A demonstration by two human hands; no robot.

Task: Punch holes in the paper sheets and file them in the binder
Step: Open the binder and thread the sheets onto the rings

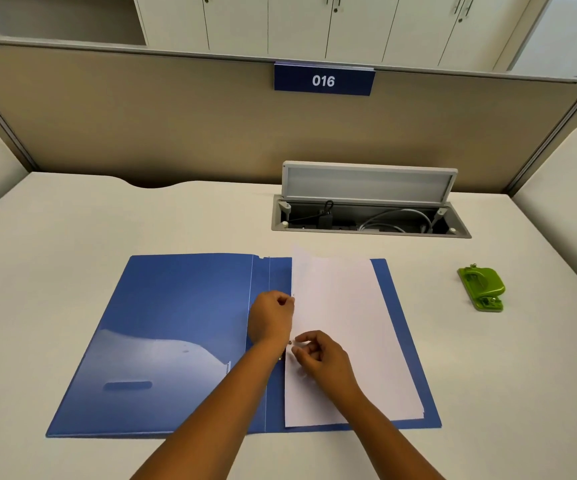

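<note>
Binder [176,323]: blue, lying open and flat on the white desk [72,220], front cover spread to the left, spine strip running down the middle.
Paper sheets [346,334]: white stack on the right-hand inner cover, left edge along the spine strip, top left corner lifted and curled up a little; blue cover showing past the right and bottom edges.
Left hand [271,320]: at the left edge of the stack, above the spine strip, fingers curled in, thumb and fingertips pinched at the paper's edge (whether on the sheet or on a fastener prong, cannot tell).
Right hand [320,356]: resting over the lower part of the stack, just beside the left hand, fingers bent and drawn together at the paper's left edge near a small dark spot, apparently a punched hole or prong; what sits between the fingertips too small to make out.
Hole punch [483,287]: green, standing alone on the desk, well to the right of the binder, touched by neither hand.
Cable box [370,216]: recessed in the desk behind the binder, lid propped up, cables inside.
Partition [141,126]: beige, along the back of the desk, carrying a blue sign [323,79] reading 016.
</note>
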